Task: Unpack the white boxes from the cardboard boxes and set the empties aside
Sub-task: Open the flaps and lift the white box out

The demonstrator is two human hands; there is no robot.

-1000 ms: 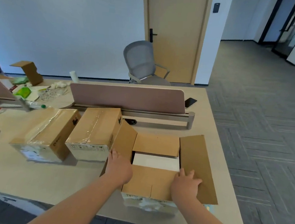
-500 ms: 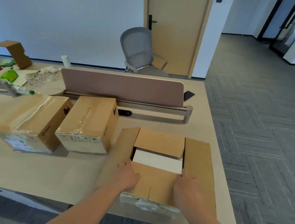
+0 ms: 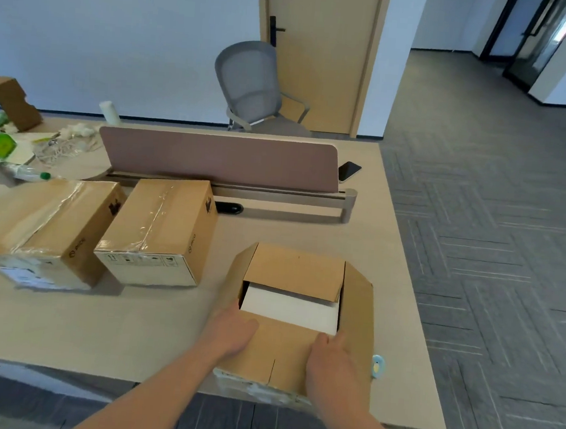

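Open carton sits at the near right edge of the surface, all four flaps folded out. The white box lies inside, top face up, long axis running left to right across me, its far half under the far flap. It is just beyond my fingertips, between my hands. My right hand lies on the near flap, fingers fairly straight, pressing the card, tips near the white box's right corner. My left hand rests at the flap's left corner beside the white box; its fingers are hidden, grip cannot be told. Two taped cartons stand left, apart.
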